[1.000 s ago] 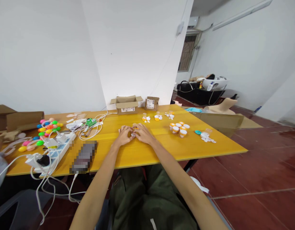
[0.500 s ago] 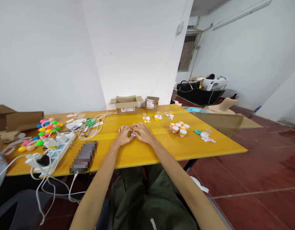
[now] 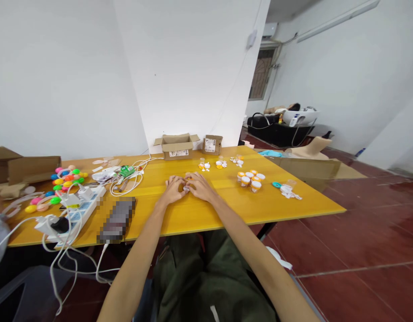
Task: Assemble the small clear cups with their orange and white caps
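Observation:
My left hand (image 3: 174, 189) and my right hand (image 3: 200, 187) meet low over the yellow table (image 3: 293, 211), close to its front edge. Between their thumbs and curled fingers is a small whitish piece (image 3: 186, 188), mostly covered by the fingers, so its kind is unclear. A bit of orange shows behind the fingertips. Right of my hands stands a cluster of small clear jars (image 3: 256, 185) with white and orange lids. Beyond my hands lie little piles of white parts (image 3: 206, 167), with orange rings and clear cups among them.
An open cardboard box (image 3: 178, 150) and a smaller box (image 3: 212, 145) stand by the wall. To the left are a phone (image 3: 117, 221), a power strip (image 3: 89, 208) with tangled cables and colourful plastic eggs (image 3: 69, 178). A teal lid (image 3: 276, 184) lies near white parts (image 3: 290, 192) at right.

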Demonstrator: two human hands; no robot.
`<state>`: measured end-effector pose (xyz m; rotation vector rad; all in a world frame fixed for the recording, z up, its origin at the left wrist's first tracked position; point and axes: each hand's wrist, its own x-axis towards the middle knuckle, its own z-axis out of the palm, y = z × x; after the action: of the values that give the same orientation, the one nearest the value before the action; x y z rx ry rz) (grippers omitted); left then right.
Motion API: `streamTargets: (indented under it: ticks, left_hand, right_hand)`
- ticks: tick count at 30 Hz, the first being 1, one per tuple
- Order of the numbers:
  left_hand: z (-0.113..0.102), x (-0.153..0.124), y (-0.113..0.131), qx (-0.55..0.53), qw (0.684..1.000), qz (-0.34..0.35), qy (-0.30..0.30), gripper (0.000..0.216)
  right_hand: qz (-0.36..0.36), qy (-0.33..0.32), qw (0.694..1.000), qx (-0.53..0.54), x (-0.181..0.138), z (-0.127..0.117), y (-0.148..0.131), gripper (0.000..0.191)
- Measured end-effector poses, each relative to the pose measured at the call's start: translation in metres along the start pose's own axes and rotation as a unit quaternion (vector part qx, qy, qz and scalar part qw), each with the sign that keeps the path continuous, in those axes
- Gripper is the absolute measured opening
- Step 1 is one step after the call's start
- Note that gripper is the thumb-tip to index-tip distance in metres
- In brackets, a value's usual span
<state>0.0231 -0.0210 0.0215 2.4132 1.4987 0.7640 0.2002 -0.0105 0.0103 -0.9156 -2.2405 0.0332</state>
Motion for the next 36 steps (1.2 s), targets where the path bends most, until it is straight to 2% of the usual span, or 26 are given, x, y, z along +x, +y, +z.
streamTargets:
  ticks: [8,36]
  left_hand:
    - [0.0,0.0,-0.001,0.001,1.0,-0.002,0.0,0.013]
    - [-0.003,0.0,0.002,-0.006,1.0,-0.001,-0.01,0.012]
  right_hand:
    - [-0.003,0.03,1.0,-0.002,-0.001,-0.002,0.009,0.013]
    - [-0.006,-0.01,0.999,0.048,-0.002,-0.002,0.013,0.01]
